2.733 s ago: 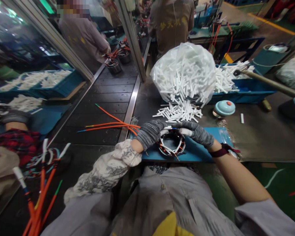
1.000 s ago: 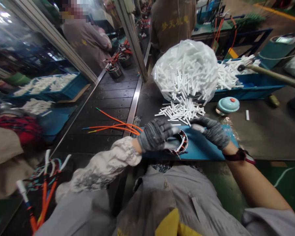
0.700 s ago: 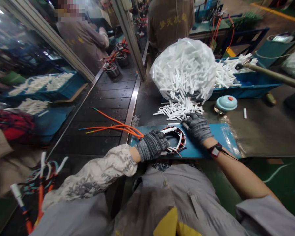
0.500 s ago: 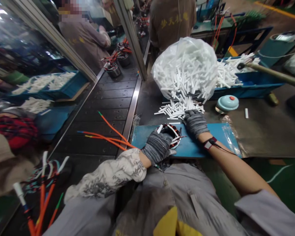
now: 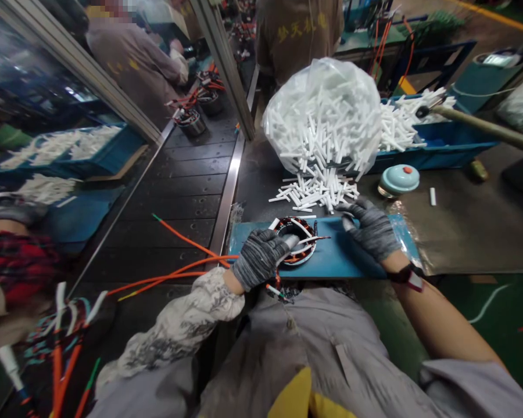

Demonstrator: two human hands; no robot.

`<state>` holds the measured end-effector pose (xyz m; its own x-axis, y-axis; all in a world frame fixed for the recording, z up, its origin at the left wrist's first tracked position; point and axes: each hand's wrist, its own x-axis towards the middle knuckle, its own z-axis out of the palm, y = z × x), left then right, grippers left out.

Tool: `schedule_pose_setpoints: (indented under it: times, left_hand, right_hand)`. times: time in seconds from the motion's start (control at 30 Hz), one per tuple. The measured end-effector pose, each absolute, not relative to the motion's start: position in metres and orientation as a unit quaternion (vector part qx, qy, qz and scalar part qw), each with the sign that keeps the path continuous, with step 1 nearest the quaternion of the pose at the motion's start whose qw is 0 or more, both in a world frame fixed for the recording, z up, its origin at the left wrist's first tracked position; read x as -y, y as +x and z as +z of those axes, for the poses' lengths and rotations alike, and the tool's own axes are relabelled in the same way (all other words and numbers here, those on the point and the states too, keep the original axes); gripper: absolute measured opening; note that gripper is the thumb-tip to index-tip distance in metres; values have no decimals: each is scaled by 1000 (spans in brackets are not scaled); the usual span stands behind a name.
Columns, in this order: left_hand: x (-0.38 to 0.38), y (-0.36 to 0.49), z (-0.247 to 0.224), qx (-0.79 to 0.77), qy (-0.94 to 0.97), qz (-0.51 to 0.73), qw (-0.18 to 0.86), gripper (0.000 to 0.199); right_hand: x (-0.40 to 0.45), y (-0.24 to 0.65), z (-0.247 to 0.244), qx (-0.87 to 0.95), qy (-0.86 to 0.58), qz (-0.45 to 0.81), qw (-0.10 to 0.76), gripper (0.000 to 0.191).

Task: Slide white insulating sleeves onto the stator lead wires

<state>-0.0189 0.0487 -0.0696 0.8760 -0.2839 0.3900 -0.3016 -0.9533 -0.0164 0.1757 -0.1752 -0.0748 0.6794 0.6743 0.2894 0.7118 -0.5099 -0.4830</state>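
Note:
A wire-wound motor stator [image 5: 303, 259], ring-shaped with white sleeves and orange-brown windings, rests on the blue board [image 5: 331, 264]. My left hand [image 5: 261, 255], in a grey striped glove, grips its left side, thumb over the ring. Orange lead wires [image 5: 178, 269] run out to the left beneath that hand. My right hand [image 5: 370, 229], gloved too, hovers over the board's right part, right of the stator. Its fingers are curled with thumb and forefinger close; what they hold, if anything, I cannot make out. Beyond it lies a pile of white sleeves [image 5: 316, 194].
A clear bag [image 5: 283, 110] full of sleeves stands behind the pile. Right of it are a blue bin [image 5: 453, 151], a light-blue round container [image 5: 398, 179] and a wooden-handled hammer [image 5: 479, 123]. A slatted conveyor [image 5: 183, 191] passes on my left; co-workers are beyond.
My right hand has drawn back from the sleeve pile, moving right and turning. My left hand has shifted left on the stator, uncovering more of the ring. The orange leads have swung lower.

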Motion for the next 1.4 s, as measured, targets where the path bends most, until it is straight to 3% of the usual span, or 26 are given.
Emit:
schedule_pose_setpoints:
  times: [0.13, 0.3, 0.6, 0.77, 0.9, 1.0, 1.1, 1.17, 1.23, 1.4]
  left_hand:
    - [-51, -18, -72, 170, 957, 225, 70, 29]
    - [-52, -18, -72, 162, 956, 231, 78, 28]
    - [-61, -18, -81, 202, 953, 207, 88, 28]
    - [-61, -17, -84, 194, 960, 190, 73, 30]
    - [-52, -30, -63, 165, 966, 193, 49, 33]
    - [-52, -53, -42, 163, 957, 213, 108, 33]
    - [-58, -79, -36, 196, 951, 163, 174, 32]
    - [-61, -91, -40, 196, 956, 133, 172, 30]
    - [-60, -95, -47, 187, 962, 139, 140, 26]
    - [-38, -81, -55, 119, 966, 206, 97, 21]
  right_hand:
    - [197, 153, -69, 347, -803, 56, 481, 22]
    - [202, 140, -72, 304, -782, 132, 528, 24]
    - [178, 139, -81, 475, -722, 192, 464, 31]
    - [154, 145, -70, 488, -714, 310, 395, 36]
    - [153, 159, -71, 468, -689, 350, 430, 42]
    - [152, 178, -81, 403, -757, 220, 466, 44]
    - [136, 190, -92, 447, -827, 72, 332, 32]
    - [118, 190, -97, 500, -836, 50, 220, 26]
    - [99, 186, -99, 527, -832, 47, 168, 23]
    - [76, 186, -95, 525, -828, 42, 193, 17]
